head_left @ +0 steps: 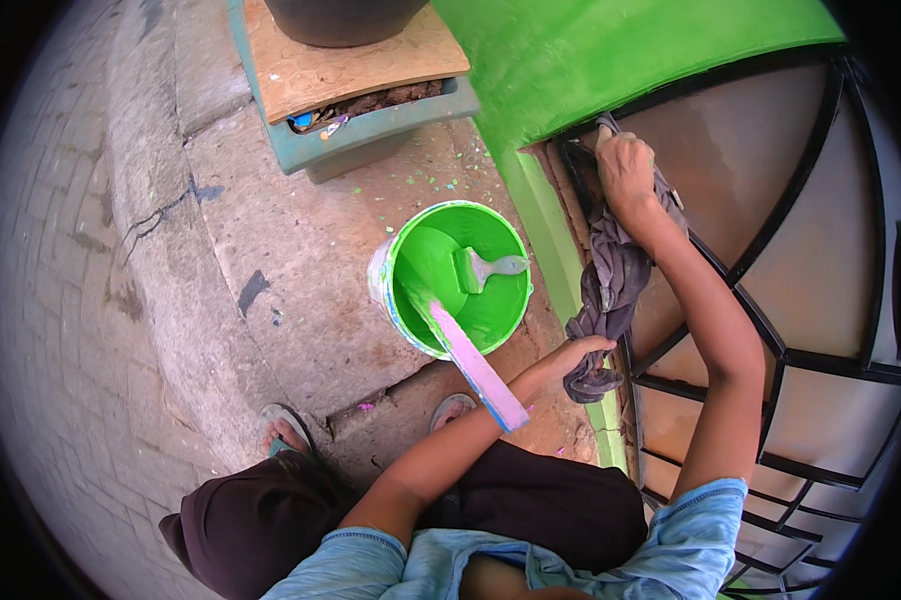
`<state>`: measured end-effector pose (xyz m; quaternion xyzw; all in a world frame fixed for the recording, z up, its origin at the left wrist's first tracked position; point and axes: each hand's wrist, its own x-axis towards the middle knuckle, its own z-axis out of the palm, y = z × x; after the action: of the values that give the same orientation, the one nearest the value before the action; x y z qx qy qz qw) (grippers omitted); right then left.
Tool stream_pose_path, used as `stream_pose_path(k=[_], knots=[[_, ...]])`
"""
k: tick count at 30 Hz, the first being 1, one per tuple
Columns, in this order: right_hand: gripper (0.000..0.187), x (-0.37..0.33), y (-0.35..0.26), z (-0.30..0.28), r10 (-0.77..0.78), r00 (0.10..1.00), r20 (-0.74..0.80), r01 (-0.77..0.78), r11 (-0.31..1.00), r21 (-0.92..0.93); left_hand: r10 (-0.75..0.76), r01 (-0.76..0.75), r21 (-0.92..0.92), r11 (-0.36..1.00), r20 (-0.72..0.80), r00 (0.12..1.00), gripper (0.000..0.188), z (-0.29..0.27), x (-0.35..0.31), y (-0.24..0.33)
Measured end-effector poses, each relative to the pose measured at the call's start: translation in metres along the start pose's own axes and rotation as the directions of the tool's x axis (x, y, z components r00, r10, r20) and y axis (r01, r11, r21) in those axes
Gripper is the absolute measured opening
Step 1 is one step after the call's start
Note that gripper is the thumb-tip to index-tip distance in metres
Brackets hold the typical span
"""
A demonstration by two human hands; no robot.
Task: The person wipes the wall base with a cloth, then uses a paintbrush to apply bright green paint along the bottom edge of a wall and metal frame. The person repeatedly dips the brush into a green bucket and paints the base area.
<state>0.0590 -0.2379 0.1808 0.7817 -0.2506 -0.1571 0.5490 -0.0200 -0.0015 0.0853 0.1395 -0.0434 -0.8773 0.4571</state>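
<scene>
A crumpled grey-purple rag (616, 265) hangs along the black window frame at my right, stretched between both hands. My right hand (627, 172) is closed on its upper part, pressing it against the frame's top corner by the green wall. Lower down, my left hand (583, 352) is closed round the rag's bottom end beside the pale green edge strip. Left of the rag stands a bucket (407, 335) of bright green paint. Inside it lies a paintbrush (491, 267) with a grey handle, and a pink stick (483, 375) leans out over my left forearm.
The barred window (771, 180) with brownish panes fills the right side. Ahead, a teal planter box (371, 140) carries a wooden board (361, 65) and a dark pot (346, 18). Paint-spotted concrete (281, 230) lies under the bucket. My sandalled feet stand close to it.
</scene>
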Motion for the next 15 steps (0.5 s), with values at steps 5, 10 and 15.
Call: stream_pose_path(k=[5, 10, 15], knots=[[0.003, 0.0, -0.015, 0.008, -0.034, 0.999, 0.029, 0.034, 0.999, 0.014, -0.045, 0.046, -0.025, 0.999, 0.029, 0.999, 0.032, -0.001, -0.001, 0.0], [0.012, 0.002, -0.014, 0.004, -0.06, 0.996, 0.068, 0.045, 0.979, 0.199, 0.011, -0.011, 0.001, 1.0, 0.005, 1.0, 0.033, -0.007, 0.001, -0.006], [0.005, 0.001, 0.006, -0.004, -0.039, 0.999, 0.014, 0.037, 0.987, 0.155, -0.044, 0.044, 0.006, 0.999, 0.005, 0.999, 0.034, -0.007, -0.001, -0.001]])
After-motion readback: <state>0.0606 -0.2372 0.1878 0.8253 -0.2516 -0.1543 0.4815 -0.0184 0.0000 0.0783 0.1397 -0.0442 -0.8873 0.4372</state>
